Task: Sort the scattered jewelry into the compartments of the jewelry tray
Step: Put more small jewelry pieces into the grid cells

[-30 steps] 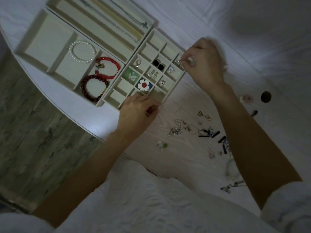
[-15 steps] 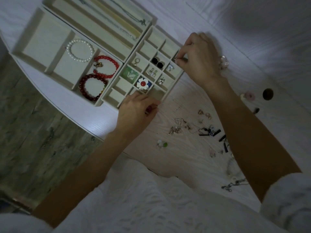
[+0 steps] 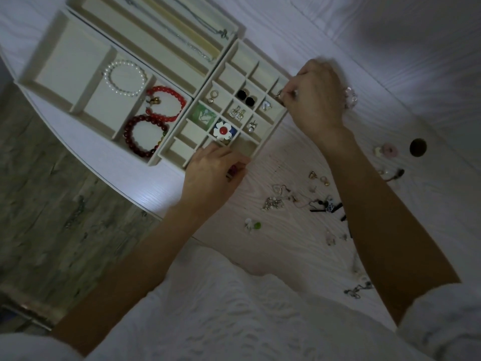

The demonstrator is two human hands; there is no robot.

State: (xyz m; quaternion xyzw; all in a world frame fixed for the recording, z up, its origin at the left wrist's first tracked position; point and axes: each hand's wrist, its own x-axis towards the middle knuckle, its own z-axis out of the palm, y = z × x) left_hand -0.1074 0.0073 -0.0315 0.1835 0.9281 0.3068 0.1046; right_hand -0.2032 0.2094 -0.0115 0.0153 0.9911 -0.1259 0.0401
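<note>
Right hand (image 3: 316,100) is over the far-right edge of the grid tray (image 3: 270,138), fingers curled, pinching a small silver piece (image 3: 278,94) at the fingertips. The piece sits just above the right-edge cell, next to the cell with the white earring (image 3: 266,105). Can't tell if it touches the cell floor.

Left hand (image 3: 212,175) rests at the near edge of the same tray, fingers curled round a small red-and-dark item (image 3: 232,171), mostly hidden in the palm. Fingertips touch the tray's near wall.

Filled cells in the grid tray: ring (image 3: 213,96), two black studs (image 3: 245,97), crystal pair (image 3: 237,113), green card (image 3: 204,116), flower brooch (image 3: 223,130), pearl stud (image 3: 251,126).

Bracelet tray (image 3: 65,66) to the left: pearl bracelet (image 3: 125,78), red bracelet (image 3: 166,104), dark red bracelet (image 3: 144,135), each in its own section. Long tray (image 3: 145,29) behind holds chains (image 3: 192,48).

Loose jewelry (image 3: 299,199) still lies on the tabletop (image 3: 273,246) between the two forearms, well apart from both hands: gold rings (image 3: 318,177), a silver cluster (image 3: 272,203), black pieces (image 3: 325,205), a white-and-green bit (image 3: 253,225). More sits beyond the right forearm: a pink ring (image 3: 389,150) near a round hole (image 3: 417,147), and a clear bead piece (image 3: 350,97) just behind the right hand. A chain (image 3: 358,290) lies near the right sleeve (image 3: 442,321). Lighting is dim, so small pieces are hard to make out.
</note>
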